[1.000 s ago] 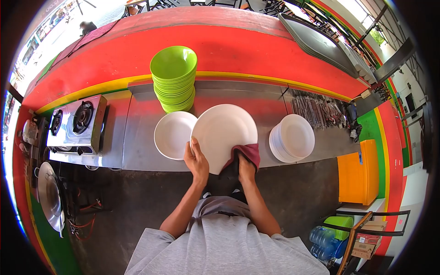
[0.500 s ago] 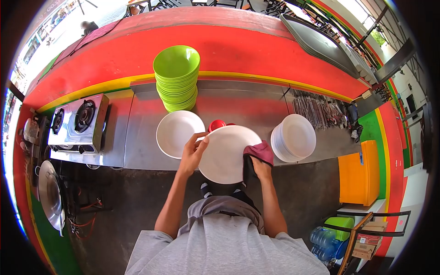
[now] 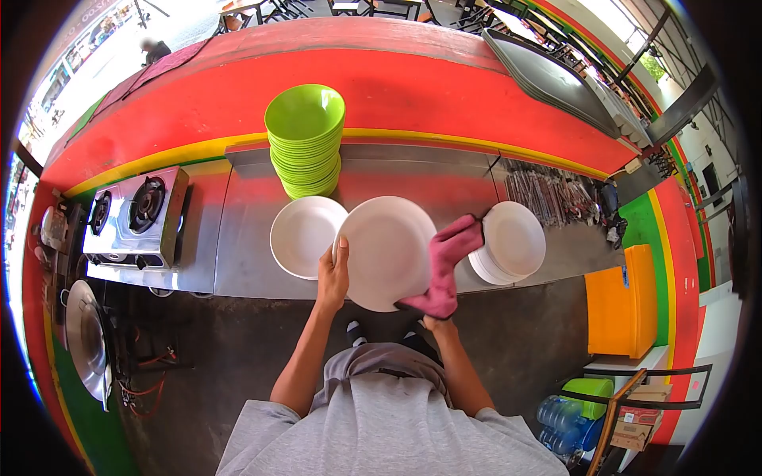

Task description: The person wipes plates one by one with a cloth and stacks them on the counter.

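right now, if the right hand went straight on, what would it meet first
Beyond its pink cloth, the right hand would probably meet the white plate in the left hand; depth is unclear.

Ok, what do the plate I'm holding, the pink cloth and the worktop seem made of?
Plate: melamine or ceramic, I can't tell which; smooth, off-white, low sheen. Pink cloth: matt fabric, going by its soft folds and dark edging. Worktop: probably stainless steel, being grey and metallic, with blurry red reflections.

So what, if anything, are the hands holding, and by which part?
The left hand holds a white plate by its left rim. A pink cloth hides most of the right hand, so its exact hold can't be told.
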Action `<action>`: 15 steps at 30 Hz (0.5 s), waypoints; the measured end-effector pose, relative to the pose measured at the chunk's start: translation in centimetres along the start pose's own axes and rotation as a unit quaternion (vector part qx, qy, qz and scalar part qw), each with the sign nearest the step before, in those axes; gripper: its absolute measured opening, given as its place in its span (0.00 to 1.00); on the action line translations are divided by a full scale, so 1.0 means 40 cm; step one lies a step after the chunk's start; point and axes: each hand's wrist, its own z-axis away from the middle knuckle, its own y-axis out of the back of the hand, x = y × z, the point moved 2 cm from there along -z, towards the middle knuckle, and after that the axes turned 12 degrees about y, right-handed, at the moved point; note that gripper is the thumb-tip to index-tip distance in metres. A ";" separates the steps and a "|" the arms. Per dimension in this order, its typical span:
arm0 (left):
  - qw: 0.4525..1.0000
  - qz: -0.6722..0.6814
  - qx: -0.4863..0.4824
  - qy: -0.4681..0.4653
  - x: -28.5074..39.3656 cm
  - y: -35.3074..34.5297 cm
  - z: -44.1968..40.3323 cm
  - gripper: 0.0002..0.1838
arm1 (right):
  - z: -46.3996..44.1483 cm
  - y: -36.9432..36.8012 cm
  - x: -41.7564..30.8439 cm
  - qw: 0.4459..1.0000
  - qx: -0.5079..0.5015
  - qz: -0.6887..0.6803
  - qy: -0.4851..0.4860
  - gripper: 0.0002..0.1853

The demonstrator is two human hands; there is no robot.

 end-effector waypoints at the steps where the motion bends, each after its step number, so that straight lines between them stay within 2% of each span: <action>1: 1.000 -0.004 0.004 0.000 0.002 -0.003 0.005 0.30 | -0.012 -0.011 -0.027 0.999 -0.030 -0.006 0.022 0.26; 3: 1.000 -0.013 0.007 -0.002 0.007 -0.025 0.016 0.29 | -0.036 -0.035 -0.080 0.994 -0.086 -0.015 0.064 0.27; 6: 0.998 -0.007 -0.051 -0.035 0.015 -0.068 0.040 0.27 | -0.098 -0.072 -0.150 0.990 -0.122 -0.060 0.024 0.29; 7: 0.994 -0.053 -0.054 -0.074 0.032 -0.080 0.051 0.27 | -0.114 -0.082 -0.158 0.989 -0.126 -0.082 -0.004 0.30; 8: 0.994 -0.058 -0.057 -0.077 0.032 -0.084 0.053 0.28 | -0.086 -0.119 -0.116 0.981 -0.167 -0.094 -0.003 0.30; 11: 0.993 -0.104 -0.052 -0.027 0.024 -0.076 0.062 0.28 | -0.117 -0.108 -0.122 0.991 -0.126 0.032 0.021 0.29; 12: 0.991 -0.125 -0.049 0.002 0.018 -0.073 0.070 0.28 | -0.121 -0.109 -0.109 0.992 -0.126 0.030 0.004 0.29; 15: 0.995 -0.067 0.005 -0.071 0.017 -0.087 0.084 0.28 | -0.140 -0.098 -0.066 0.992 -0.111 0.053 -0.028 0.30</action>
